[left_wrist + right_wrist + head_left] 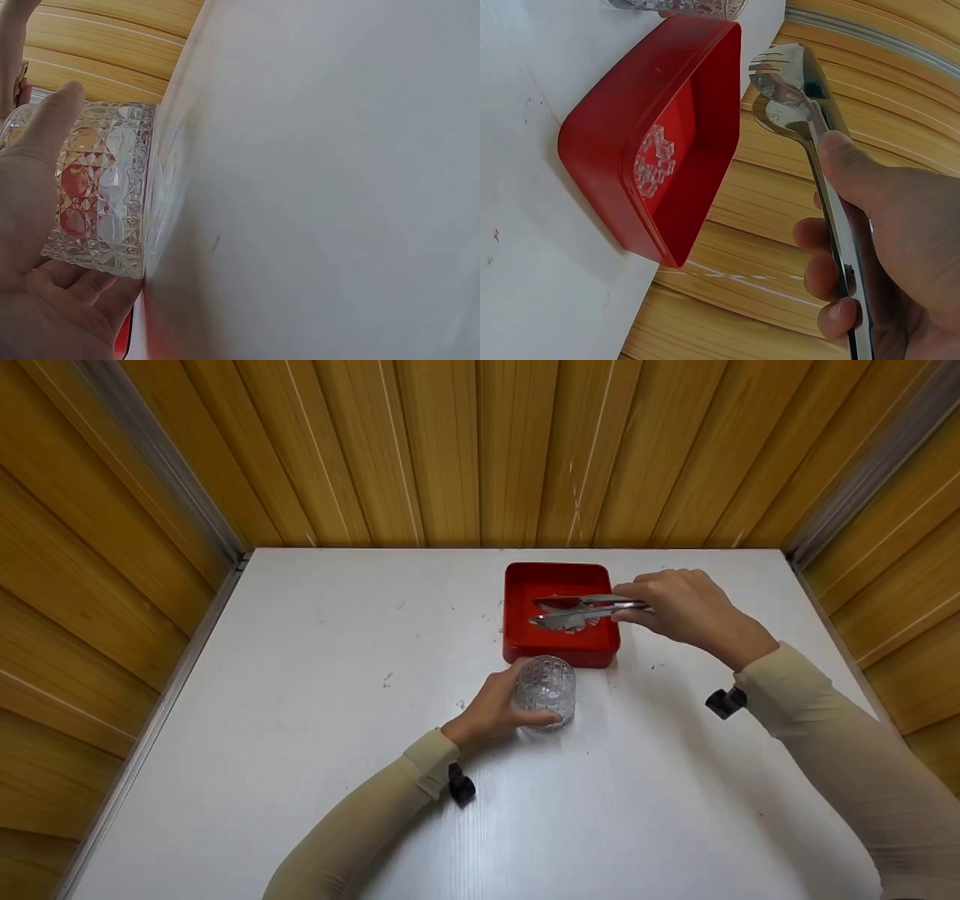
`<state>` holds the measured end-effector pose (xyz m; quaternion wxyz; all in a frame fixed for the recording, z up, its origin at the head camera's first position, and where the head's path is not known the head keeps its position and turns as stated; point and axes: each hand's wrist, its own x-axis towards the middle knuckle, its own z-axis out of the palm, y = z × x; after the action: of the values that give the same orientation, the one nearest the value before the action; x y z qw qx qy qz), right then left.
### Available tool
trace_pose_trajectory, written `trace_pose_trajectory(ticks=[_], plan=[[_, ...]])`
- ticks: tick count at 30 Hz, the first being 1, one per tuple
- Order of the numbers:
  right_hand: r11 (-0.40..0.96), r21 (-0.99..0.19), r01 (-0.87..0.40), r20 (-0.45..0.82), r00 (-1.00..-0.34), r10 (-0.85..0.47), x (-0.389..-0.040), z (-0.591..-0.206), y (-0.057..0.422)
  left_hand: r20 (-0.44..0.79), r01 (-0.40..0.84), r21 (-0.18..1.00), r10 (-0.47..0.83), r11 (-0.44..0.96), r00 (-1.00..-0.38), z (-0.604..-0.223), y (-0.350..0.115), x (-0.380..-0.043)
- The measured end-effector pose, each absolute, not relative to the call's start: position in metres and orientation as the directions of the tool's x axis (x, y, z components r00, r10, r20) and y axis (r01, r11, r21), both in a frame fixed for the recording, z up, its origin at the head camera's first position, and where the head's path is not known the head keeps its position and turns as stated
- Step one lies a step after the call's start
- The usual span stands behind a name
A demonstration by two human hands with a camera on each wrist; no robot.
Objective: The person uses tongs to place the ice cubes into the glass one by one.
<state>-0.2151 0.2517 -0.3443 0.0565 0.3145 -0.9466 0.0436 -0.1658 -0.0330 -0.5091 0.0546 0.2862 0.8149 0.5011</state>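
Note:
My left hand (491, 706) grips a clear cut-glass tumbler (551, 682), which stands upright on the white table. The thumb lies along its near side and the fingers curl round the other, as the left wrist view shows. My right hand (681, 606) holds metal serving tongs (843, 247) with a fork-like end and a spoon-like end, slightly apart. The tips hang over a red square box (551, 651) just beyond the tumbler. Inside the box lies a cluster of clear, ice-like pieces (655, 161), partly hidden by the tongs in the head view.
The white table (315, 750) reaches back to a wood-patterned panel wall (442, 457), with similar panels at both sides. Small dark marks (388, 680) dot the tabletop. A black wrist camera (726, 703) hangs at the right sleeve, another (460, 786) at the left.

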Motion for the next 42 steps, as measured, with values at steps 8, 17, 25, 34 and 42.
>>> trace_pose_trajectory(ticks=[8,17,25,34,42], plan=[[0.825,-0.074,-0.56,0.091,-0.828,-0.554,-0.238,-0.345,0.25,0.201,0.407,0.854,0.517,0.324,-0.832,-0.51,-0.031,-0.167],[0.84,-0.098,-0.533,0.031,-0.846,-0.533,-0.259,-0.346,0.245,0.176,0.384,0.861,0.512,0.335,-0.841,-0.51,-0.03,-0.168],[0.849,-0.097,-0.52,0.006,-0.853,-0.522,-0.274,-0.348,0.242,0.163,0.369,0.867,0.507,0.337,-0.846,-0.507,-0.029,-0.167],[0.856,-0.085,-0.51,0.002,-0.859,-0.512,-0.284,-0.351,0.241,0.168,0.388,0.847,0.51,0.362,-0.843,-0.508,-0.029,-0.166],[0.865,-0.06,-0.498,-0.01,-0.866,-0.499,-0.292,-0.354,0.237,0.174,0.391,0.849,0.511,0.356,-0.842,-0.509,-0.03,-0.165]])
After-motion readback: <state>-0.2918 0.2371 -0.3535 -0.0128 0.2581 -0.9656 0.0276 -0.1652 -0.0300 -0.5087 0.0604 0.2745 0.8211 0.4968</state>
